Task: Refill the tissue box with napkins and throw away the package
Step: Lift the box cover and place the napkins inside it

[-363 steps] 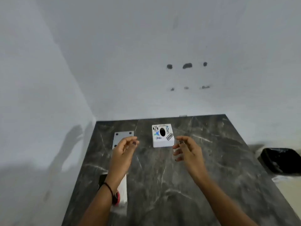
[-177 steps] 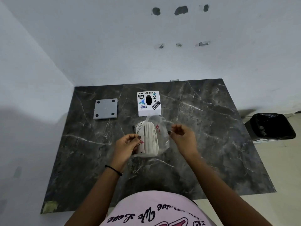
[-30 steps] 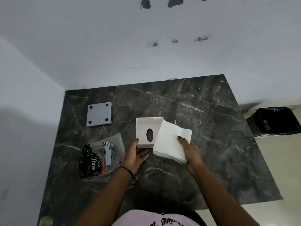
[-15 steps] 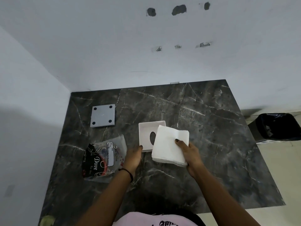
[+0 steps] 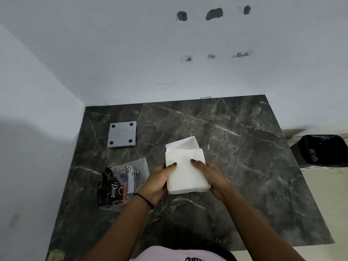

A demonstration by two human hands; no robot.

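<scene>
Head view: both hands grip one napkin stack (image 5: 185,171), the left hand (image 5: 157,182) on its left edge and the right hand (image 5: 210,175) on its right edge, thumbs on top. The stack's far end overlaps the open box (image 5: 183,143), which lies with its opening up (cavity partly hidden). The empty package (image 5: 120,182) lies just left of the box; the grey plate (image 5: 122,133) lies beyond and left of the box; the bin (image 5: 323,150) stands well right of it, off the table (image 5: 244,166). Risk: the stack looks about as wide as the box, so a skewed entry could snag the rim, crumple outer napkins or push the light box away.
</scene>
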